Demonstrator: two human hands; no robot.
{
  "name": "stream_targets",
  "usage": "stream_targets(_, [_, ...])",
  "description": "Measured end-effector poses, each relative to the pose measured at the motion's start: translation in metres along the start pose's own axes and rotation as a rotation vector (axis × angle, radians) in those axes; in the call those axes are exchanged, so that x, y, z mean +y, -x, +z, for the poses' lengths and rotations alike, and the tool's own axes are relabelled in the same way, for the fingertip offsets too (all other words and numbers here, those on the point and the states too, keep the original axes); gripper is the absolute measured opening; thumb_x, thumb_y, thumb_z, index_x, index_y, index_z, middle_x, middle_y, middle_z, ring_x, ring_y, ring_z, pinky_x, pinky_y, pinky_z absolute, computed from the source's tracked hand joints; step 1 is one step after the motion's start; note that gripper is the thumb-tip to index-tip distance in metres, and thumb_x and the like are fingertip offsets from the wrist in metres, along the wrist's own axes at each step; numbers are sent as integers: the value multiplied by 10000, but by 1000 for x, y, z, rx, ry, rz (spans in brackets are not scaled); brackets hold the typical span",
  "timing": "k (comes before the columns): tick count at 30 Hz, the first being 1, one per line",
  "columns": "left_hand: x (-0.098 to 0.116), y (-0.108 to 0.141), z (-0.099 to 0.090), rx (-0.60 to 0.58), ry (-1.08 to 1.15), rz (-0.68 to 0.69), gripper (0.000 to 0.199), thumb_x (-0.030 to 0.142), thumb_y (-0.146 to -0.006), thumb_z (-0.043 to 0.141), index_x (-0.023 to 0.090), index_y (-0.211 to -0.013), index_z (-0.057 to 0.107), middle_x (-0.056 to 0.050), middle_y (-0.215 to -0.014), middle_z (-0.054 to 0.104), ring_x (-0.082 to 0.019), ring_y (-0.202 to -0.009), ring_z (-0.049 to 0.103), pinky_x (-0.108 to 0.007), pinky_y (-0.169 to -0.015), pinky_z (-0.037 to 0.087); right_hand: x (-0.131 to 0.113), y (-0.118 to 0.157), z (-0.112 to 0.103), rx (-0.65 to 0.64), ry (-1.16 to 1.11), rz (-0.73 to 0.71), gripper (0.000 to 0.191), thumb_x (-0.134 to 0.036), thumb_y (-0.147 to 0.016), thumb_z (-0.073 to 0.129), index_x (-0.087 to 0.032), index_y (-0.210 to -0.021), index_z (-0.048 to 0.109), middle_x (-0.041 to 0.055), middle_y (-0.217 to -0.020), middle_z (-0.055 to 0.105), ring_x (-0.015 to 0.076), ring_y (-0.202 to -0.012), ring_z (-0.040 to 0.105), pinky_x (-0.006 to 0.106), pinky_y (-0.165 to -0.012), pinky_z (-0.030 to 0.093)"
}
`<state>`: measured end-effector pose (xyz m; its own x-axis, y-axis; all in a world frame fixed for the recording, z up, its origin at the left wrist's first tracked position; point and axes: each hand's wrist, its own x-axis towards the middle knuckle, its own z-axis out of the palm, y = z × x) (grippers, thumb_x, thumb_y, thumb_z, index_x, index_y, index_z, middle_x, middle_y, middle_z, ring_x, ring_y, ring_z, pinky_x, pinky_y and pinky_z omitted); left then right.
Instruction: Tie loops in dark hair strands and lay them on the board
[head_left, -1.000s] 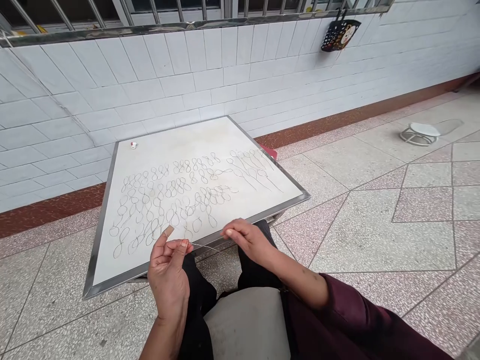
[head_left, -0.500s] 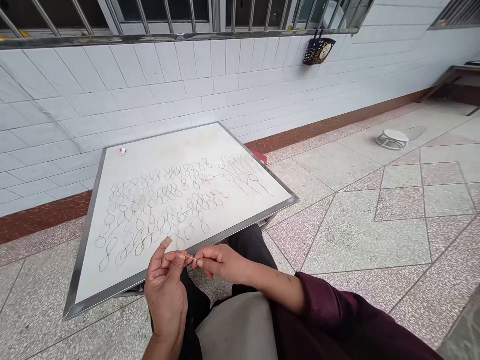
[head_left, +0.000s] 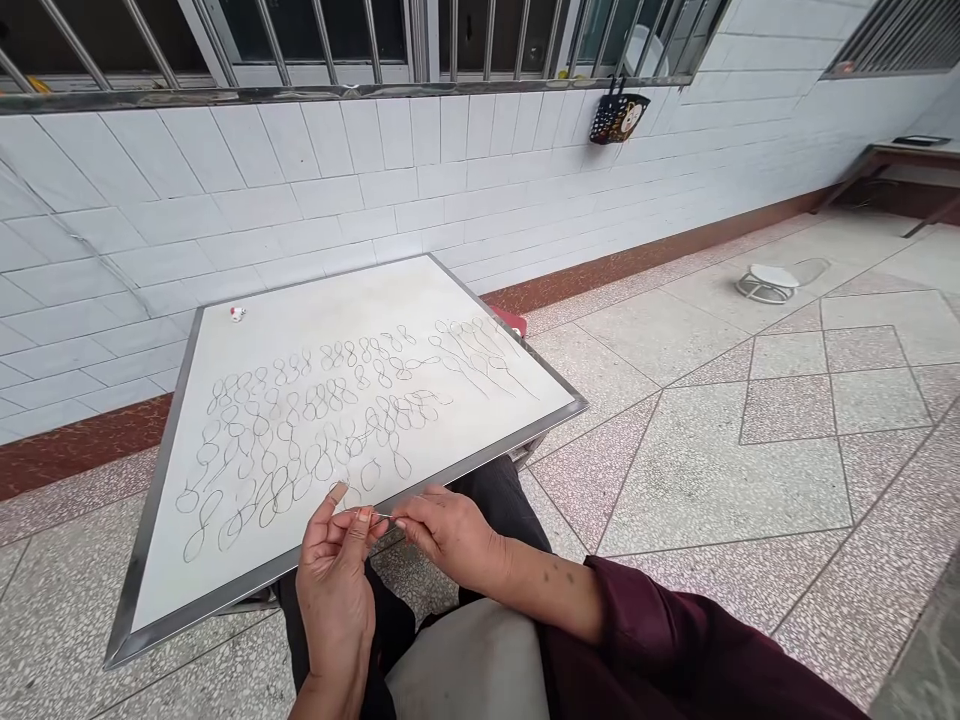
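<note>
With the fingers (head_left: 364, 515) of our left hand (head_left: 337, 585) and right hand (head_left: 459, 537) pinched narrow, we hold a thin strand (head_left: 382, 516) spanning the short gap between them, near the table (head_left: 322, 290) edge.

White, grey-edged table (head_left: 337, 295), rows of thin looped strands (head_left: 330, 400), long-tailed loops (head_left: 480, 360) at right, small red-and-white object (head_left: 238, 314)

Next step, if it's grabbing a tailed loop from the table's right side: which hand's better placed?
Right, probably. The right hand is nearer the tailed loops; the left hand is farther across. Both appear to pinch a thin strand, so the right would have to let go first.
</note>
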<state>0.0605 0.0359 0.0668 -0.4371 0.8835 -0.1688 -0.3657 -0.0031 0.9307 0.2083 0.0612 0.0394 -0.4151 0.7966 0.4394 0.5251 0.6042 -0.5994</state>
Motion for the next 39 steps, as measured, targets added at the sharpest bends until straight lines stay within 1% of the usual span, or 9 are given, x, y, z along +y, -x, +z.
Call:
stream_targets(6, [2, 4, 2, -42, 12, -9, 536, 325, -711, 868, 224, -1203, 682, 26, -795, 642, -126, -800, 646, -279, -801, 575, 2, 3, -2, 17, -62, 32, 168, -234, -1013, 518, -222, -1037, 684, 16, -895, 748, 184, -813, 608, 271, -738, 481])
stream_targets(12, [1, 6, 2, -62, 10, -36, 550, 302, -703, 871, 217, -1208, 670, 15, -829, 655, -127, -808, 636, -282, -803, 567, 4, 5, -2, -23, -142, 95, 172, -242, -1009, 527, -226, -1040, 695, 33, -891, 736, 181, -836, 635, 283, -788, 515])
stream_targets(19, [-4, 1, -2, -134, -14, -40, 610, 268, -680, 867, 218, -1249, 654, -16, -896, 678, -151, -826, 649, -318, -801, 566, 5, 5, 1, -21, -172, 137, 187, -252, -1012, 516, -241, -1022, 703, 20, -863, 722, 172, -828, 627, 271, -778, 498])
stream_targets(22, [-4, 1, -3, -128, -11, -48, 594, 262, -677, 862, 215, -1233, 660, -25, -914, 676, -162, -867, 645, -313, -799, 564, 5, 6, 1, -18, -209, 154, 180, -252, -1012, 521, -237, -1010, 701, 16, -856, 718, 164, -805, 620, 267, -774, 495])
stream_targets(24, [-3, 2, -3, -103, -11, -51, 555, 288, -693, 851, 218, -1213, 670, -41, -975, 680, -176, -907, 649, -311, -786, 564, 5, 6, 0, -23, -239, 161, 169, -240, -1008, 528, -236, -1012, 697, 10, -849, 717, 159, -793, 619, 264, -772, 496])
stream_targets(26, [-3, 2, -3, -90, -18, -51, 518, 318, -717, 836, 227, -1202, 677, -65, -1090, 682, -186, -933, 659, -314, -777, 563, 4, 6, 0, -35, -258, 166, 168, -234, -1007, 529, -240, -1018, 696, 4, -836, 714, 157, -795, 622, 263, -774, 498])
stream_targets(29, [-3, 1, -3, -99, -23, -53, 482, 328, -724, 832, 224, -1174, 694, -94, -1192, 688, -195, -951, 671, -326, -792, 557, 4, 6, 0, -48, -260, 171, 165, -236, -1005, 533, -241, -1020, 697, 7, -851, 719, 160, -813, 631, 268, -786, 504])
stream_targets(34, [-4, -1, -2, -87, 44, -81, 457, 299, -682, 866, 205, -1108, 731, -67, -998, 737, -190, -936, 682, -330, -840, 542, 1, 6, -1, -46, -289, 143, 154, -223, -995, 539, -230, -1009, 692, 9, -845, 710, 157, -798, 627, 262, -763, 498])
stream_targets(39, [-1, -1, 0, -85, 63, -78, 466, 283, -669, 880, 206, -1105, 736, -7, -835, 694, -159, -851, 680, -306, -830, 539, -2, 6, -4, -41, -266, 120, 173, -250, -1005, 523, -223, -995, 694, 11, -832, 710, 161, -784, 622, 264, -746, 496])
